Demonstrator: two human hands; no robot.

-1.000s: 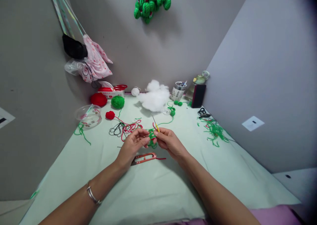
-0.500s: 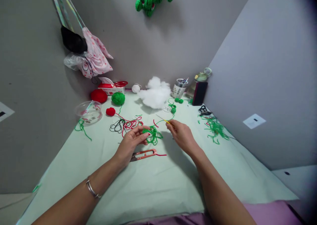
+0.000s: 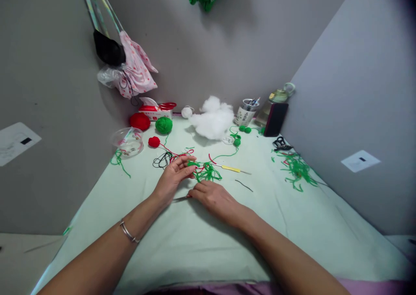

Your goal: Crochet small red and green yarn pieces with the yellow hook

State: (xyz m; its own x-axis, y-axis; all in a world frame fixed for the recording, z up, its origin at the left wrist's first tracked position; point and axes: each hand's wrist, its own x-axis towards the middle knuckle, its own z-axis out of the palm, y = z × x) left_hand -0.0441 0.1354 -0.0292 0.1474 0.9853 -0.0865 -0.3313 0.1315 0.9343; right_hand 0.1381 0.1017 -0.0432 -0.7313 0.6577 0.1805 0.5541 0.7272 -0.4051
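My left hand (image 3: 177, 173) pinches a small piece of green crochet work (image 3: 192, 163), its fingers closed. Loops of green yarn (image 3: 208, 172) spill from it to the right. Below them my right hand (image 3: 216, 199) is closed over a pair of thread snips (image 3: 181, 199); the blades point left and the palm covers most of the handle. A crochet hook (image 3: 231, 169) with a yellow grip lies on the cloth beyond my right hand. A short dark strand (image 3: 243, 185) rests nearby.
Behind my hands are a red yarn ball (image 3: 154, 142), a green yarn ball (image 3: 164, 125), white stuffing (image 3: 212, 119) and a clear bowl (image 3: 130, 145). To the right are a phone (image 3: 276, 120), black scissors (image 3: 282, 144) and green yarn scraps (image 3: 297, 171).
My right hand has put the crochet hook down on the table, moved nearer and left, and taken hold of the thread snips. The left hand still holds the green piece.
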